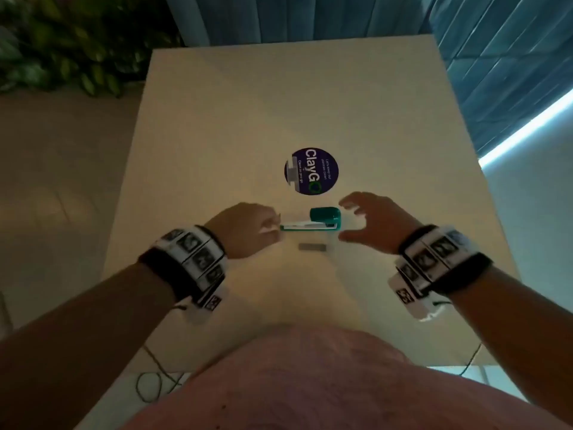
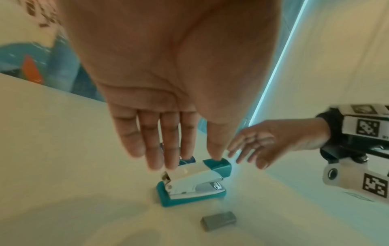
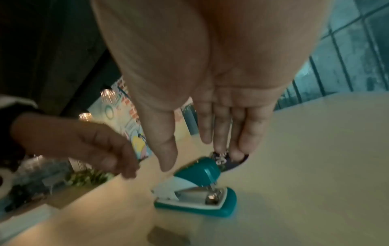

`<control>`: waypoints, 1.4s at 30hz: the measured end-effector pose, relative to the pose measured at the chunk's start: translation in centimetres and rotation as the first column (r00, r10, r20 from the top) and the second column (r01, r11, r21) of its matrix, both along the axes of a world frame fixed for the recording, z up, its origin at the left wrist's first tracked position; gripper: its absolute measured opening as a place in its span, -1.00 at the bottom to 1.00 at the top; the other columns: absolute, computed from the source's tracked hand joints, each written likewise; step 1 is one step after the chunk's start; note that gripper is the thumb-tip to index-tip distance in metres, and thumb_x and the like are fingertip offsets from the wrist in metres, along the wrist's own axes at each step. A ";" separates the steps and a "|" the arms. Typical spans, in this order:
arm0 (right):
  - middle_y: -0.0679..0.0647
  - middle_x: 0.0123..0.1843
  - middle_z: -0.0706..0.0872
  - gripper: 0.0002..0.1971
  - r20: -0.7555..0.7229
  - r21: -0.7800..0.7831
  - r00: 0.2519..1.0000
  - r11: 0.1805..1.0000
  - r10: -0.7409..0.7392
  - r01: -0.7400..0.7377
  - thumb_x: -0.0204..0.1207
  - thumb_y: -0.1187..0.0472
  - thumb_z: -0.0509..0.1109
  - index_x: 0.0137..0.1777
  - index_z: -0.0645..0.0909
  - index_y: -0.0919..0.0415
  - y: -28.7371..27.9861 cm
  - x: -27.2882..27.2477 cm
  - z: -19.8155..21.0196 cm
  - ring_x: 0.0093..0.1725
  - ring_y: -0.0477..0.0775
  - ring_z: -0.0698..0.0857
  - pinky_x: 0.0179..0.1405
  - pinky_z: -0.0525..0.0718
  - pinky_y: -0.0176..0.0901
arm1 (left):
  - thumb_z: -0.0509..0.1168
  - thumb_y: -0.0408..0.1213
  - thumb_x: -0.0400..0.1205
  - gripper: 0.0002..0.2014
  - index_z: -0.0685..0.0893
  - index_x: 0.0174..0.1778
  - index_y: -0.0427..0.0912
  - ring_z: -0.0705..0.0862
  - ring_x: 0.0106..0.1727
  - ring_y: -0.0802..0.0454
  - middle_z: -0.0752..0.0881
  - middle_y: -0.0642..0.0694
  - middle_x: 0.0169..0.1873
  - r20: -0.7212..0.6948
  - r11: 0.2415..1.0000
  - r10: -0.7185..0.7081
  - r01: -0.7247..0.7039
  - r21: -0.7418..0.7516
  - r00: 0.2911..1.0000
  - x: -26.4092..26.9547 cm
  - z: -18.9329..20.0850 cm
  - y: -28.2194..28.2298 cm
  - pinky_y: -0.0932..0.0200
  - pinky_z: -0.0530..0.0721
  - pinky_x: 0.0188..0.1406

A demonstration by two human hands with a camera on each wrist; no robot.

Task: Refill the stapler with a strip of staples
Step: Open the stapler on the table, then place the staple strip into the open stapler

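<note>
A small teal and white stapler (image 1: 313,220) lies on the beige table (image 1: 372,119), its teal head end pointing right. Its top is down over the base (image 2: 193,184). A short grey strip of staples (image 1: 312,247) lies loose on the table just in front of it, also visible in the left wrist view (image 2: 219,220). My left hand (image 1: 269,226) hovers at the stapler's rear end with straight fingers (image 2: 168,149) and holds nothing. My right hand (image 1: 347,219) is spread open beside the head end (image 3: 197,174), apart from it.
A round dark blue sticker (image 1: 311,171) is on the table just behind the stapler. Green plants (image 1: 77,41) stand off the far left corner. Cables (image 1: 155,383) hang at the near left edge.
</note>
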State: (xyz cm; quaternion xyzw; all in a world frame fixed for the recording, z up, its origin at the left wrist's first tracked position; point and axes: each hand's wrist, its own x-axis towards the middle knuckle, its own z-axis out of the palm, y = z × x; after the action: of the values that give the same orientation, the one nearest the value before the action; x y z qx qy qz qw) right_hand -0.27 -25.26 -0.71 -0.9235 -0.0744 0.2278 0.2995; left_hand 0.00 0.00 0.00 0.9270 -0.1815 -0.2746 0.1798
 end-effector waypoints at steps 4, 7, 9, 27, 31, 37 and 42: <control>0.16 0.33 0.53 -0.25 -0.050 -0.066 0.999 0.998 -0.019 0.015 0.17 0.17 0.65 0.34 0.38 0.16 2.0 2.3 -2.1 0.25 0.14 0.55 0.32 0.54 0.02 | 0.34 -0.01 0.52 -0.53 0.51 0.29 -0.13 0.62 0.21 -0.08 0.65 -0.15 0.26 0.028 0.998 -0.012 0.014 -0.054 1.000 3.1 -1.2 -3.9 0.02 0.56 0.21; 0.20 0.25 0.53 -0.28 -0.068 -0.097 0.997 0.995 -0.036 0.029 0.10 0.21 0.67 0.26 0.43 0.20 2.2 2.9 -4.2 0.21 0.19 0.55 0.29 0.57 0.06 | 0.39 -0.05 0.46 -0.49 0.51 0.28 -0.17 0.62 0.21 -0.14 0.64 -0.19 0.25 0.008 0.997 -0.043 0.043 -0.065 0.999 3.8 -2.3 -6.0 -0.09 0.63 0.20; 0.23 0.18 0.55 -0.36 -0.041 -0.104 0.998 0.994 -0.048 0.044 0.07 0.24 0.66 0.16 0.49 0.22 2.2 3.1 -4.8 0.16 0.23 0.57 0.23 0.59 0.06 | 0.41 -0.14 0.39 -0.66 0.63 0.03 -0.20 0.68 -0.01 -0.20 0.71 -0.22 0.00 0.019 0.993 -0.060 0.061 -0.099 0.998 3.9 -3.1 -7.2 -0.05 0.68 -0.10; 0.17 0.04 0.63 -0.57 -0.031 -0.045 0.997 0.997 -0.070 0.068 0.14 0.27 0.61 0.04 0.62 0.17 1.1 3.4 -6.2 -0.05 0.09 0.60 -0.06 0.51 -0.19 | 0.51 -0.24 0.36 -0.67 0.66 0.02 -0.16 0.69 -0.09 -0.02 0.76 -0.14 -0.07 0.167 0.924 0.095 -0.025 -0.381 0.981 3.3 -0.1 -3.7 0.09 0.70 -0.03; 0.20 0.06 0.63 -0.56 -0.032 -0.018 0.997 0.997 -0.076 0.075 0.14 0.31 0.61 0.04 0.61 0.22 1.2 3.3 -6.3 -0.09 0.03 0.56 -0.03 0.57 -0.17 | 0.53 -0.24 0.36 -0.67 0.67 0.02 -0.08 0.69 -0.09 0.16 0.74 -0.01 -0.09 0.169 0.923 0.199 -0.127 -0.364 0.965 2.6 0.3 1.4 0.42 0.65 0.03; 0.21 0.05 0.62 -0.57 -0.019 -0.020 0.997 0.997 -0.068 0.068 0.13 0.29 0.61 0.03 0.62 0.21 1.2 3.3 -6.4 -0.09 0.05 0.57 -0.03 0.60 -0.14 | 0.54 -0.28 0.33 -0.72 0.69 -0.07 -0.07 0.64 -0.16 0.07 0.75 -0.10 -0.17 0.179 0.950 0.256 -0.214 -0.227 0.950 1.6 -2.8 7.2 0.03 0.69 -0.01; 0.21 0.04 0.62 -0.59 -0.010 -0.025 0.998 0.998 -0.056 0.056 0.14 0.29 0.60 0.01 0.62 0.19 1.2 3.1 -6.4 -0.06 0.11 0.60 0.03 0.67 -0.02 | 0.51 -0.26 0.37 -0.72 0.69 -0.02 -0.15 0.63 -0.13 -0.11 0.71 -0.18 -0.15 0.124 0.963 0.242 -0.223 -0.150 0.962 1.3 -5.9 7.4 -0.11 0.67 -0.03</control>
State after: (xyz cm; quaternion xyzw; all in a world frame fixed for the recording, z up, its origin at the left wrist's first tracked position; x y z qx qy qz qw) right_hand 2.85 -24.04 -7.08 -0.9276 -0.0439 0.2253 0.2946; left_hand 1.33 7.43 -5.86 0.9447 -0.1018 -0.1724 0.2598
